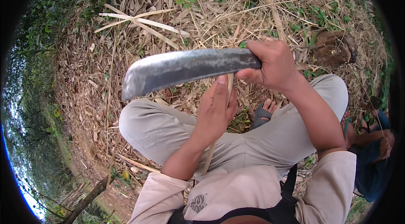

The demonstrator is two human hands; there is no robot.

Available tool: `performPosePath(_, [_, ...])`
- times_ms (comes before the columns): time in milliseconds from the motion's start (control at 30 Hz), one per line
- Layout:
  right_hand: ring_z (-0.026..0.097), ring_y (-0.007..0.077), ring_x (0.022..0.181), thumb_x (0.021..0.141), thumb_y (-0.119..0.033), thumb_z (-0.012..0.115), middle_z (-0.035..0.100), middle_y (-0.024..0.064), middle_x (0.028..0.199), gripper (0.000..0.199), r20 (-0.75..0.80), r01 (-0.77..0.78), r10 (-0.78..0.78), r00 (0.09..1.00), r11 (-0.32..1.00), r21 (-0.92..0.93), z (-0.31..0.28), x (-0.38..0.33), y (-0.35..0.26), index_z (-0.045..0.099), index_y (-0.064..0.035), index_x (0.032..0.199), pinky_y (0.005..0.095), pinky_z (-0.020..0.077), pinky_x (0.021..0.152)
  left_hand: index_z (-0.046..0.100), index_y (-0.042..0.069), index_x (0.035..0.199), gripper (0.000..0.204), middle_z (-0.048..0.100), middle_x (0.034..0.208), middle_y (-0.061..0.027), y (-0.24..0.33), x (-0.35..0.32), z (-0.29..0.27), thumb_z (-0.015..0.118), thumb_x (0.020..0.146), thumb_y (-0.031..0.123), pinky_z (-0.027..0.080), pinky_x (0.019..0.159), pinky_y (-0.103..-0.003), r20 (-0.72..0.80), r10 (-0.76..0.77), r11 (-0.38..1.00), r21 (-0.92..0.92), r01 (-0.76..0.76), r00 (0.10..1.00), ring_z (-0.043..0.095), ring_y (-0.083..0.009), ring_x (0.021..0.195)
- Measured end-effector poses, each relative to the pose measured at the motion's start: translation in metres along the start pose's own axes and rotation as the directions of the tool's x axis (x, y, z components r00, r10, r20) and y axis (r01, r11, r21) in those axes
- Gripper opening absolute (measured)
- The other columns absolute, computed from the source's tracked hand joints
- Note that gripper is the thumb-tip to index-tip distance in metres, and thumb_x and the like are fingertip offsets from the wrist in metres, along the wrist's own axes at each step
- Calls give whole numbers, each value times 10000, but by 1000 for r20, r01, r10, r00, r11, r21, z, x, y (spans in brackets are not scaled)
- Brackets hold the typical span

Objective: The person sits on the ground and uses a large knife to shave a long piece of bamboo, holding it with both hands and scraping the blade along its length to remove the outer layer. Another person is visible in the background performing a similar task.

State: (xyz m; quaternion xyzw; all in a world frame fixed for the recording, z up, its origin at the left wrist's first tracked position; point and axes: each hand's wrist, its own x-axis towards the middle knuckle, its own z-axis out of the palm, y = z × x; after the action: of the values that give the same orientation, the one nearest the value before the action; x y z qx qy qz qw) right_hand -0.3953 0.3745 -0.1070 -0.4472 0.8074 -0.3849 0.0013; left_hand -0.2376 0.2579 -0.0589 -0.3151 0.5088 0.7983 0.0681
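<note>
My right hand (274,64) is closed round the grip of a machete (190,68), whose broad grey blade reaches out to the left. The grip itself is hidden by my fingers. Below the blade, my left hand (217,106) grips a thin bamboo strip (229,91), with the thumb pressed along it. The upper end of the strip meets the machete's lower edge, close to my right hand. Its lower end slants down past my left wrist toward my lap.
Several pale split strips (145,21) lie crossed on dry leaves ahead. A cut log (335,49) rests at the right. My bent knees (143,123) flank the work, with a sandalled foot (265,113) between them. Another person (375,152) sits at the far right; a branch (88,198) juts in lower left.
</note>
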Motion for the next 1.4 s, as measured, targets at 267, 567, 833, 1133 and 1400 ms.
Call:
performPosePath(267, [498,224,449,945,-695,454,443,88,456,765,184,-455,418,890,848,272,4,11,-10,633,-6,664,360,404,472,384,95,767,496,317,493,20,12,1,-6,305,1071,479,219,310,-216,172,-25,999,-37,32,985,238,-71,335])
performPosePath(567, [430,95,484,1019,-601,380,438,3,511,705,375,-603,473,798,610,514,-9,6,-4,606,-2,724,266,345,478,373,93,764,494,326,510,15,14,3,-15,328,1066,482,225,313,-210,194,-9,995,-96,28,981,218,-61,342])
performPosePath(833, [583,244,463,904,-593,610,536,76,519,588,124,-82,41,991,933,351,-10,-5,-19,617,-38,714,355,441,456,542,15,943,337,533,605,-73,12,10,-10,449,1065,316,333,346,-218,68,32,997,-72,-27,997,426,-100,389])
performPosePath(1133, [602,264,457,822,-694,630,556,80,524,655,133,84,-88,987,996,41,-10,-10,-18,541,-77,621,383,434,416,616,0,1045,219,548,682,-63,-2,-2,-16,529,1030,200,327,429,-218,4,83,994,69,-83,997,430,-104,465])
performPosePath(1400, [503,291,459,871,-693,565,448,102,525,686,158,-75,46,986,980,186,-4,-13,-20,489,-47,653,373,377,438,606,4,1078,200,564,770,-94,5,5,-17,487,1020,153,355,489,-233,44,104,985,-146,-97,994,460,-113,531])
